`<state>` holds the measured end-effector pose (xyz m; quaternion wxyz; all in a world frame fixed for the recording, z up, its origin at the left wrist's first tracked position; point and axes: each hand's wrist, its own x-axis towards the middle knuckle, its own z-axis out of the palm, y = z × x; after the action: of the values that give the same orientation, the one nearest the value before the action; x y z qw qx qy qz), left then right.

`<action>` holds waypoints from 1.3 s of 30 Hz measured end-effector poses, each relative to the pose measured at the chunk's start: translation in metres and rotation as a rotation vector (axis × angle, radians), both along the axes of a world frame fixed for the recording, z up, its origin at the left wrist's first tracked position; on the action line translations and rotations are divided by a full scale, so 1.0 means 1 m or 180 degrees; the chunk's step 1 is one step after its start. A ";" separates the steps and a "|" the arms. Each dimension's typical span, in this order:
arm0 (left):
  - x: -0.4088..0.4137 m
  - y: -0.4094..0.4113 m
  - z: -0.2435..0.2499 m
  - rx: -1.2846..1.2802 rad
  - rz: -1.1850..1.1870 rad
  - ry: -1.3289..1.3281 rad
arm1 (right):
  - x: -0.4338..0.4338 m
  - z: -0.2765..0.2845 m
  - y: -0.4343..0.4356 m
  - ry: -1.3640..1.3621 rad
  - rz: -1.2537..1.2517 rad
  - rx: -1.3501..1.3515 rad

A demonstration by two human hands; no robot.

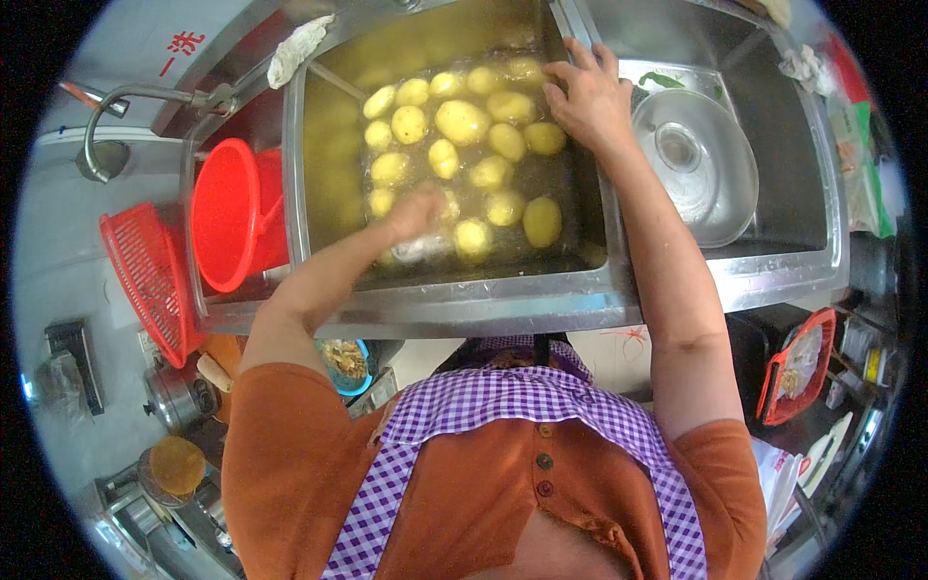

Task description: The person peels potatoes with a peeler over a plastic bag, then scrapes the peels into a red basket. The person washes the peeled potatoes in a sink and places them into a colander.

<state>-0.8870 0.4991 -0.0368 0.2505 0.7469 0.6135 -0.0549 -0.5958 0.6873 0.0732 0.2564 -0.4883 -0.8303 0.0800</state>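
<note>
Several peeled potatoes (pixel 462 122) lie in yellowish water in the middle basin of a stainless steel sink (pixel 464 308). My left hand (pixel 420 210) is blurred at the near left part of this basin, among the potatoes; whether it holds anything cannot be made out. A pale, blurred patch shows in the water just below it. My right hand (pixel 589 90) rests on the divider between the middle and right basins, its fingers apart and nothing in them.
A metal bowl (pixel 696 167) and green leaf scraps (pixel 661 80) lie in the right basin. At the left are a red bucket (pixel 226 215), a red plastic basket (pixel 148 279) and a curved faucet (pixel 138 90). A crumpled white cloth (pixel 299 51) hangs over the back rim.
</note>
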 end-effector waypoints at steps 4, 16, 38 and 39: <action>-0.028 0.039 0.097 0.0564 0.1454 -0.0762 | 0.003 0.000 -0.001 0.0031 -0.0034 -0.0052; -0.006 0.004 -0.027 -0.1039 -0.0162 0.1393 | 0.002 0.003 0.002 0.0136 0.0005 -0.0013; -0.072 0.173 -0.010 0.0891 0.2346 -0.0779 | 0.006 0.005 0.003 0.0353 0.0094 -0.0081; -0.105 0.176 -0.036 0.0871 0.3026 -0.1663 | 0.004 0.007 0.003 0.0397 0.0139 -0.0045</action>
<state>-0.9919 0.6752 -0.0729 0.2922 0.4026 0.8018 0.3311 -0.5920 0.6907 0.0805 0.3023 -0.4659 -0.8226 0.1216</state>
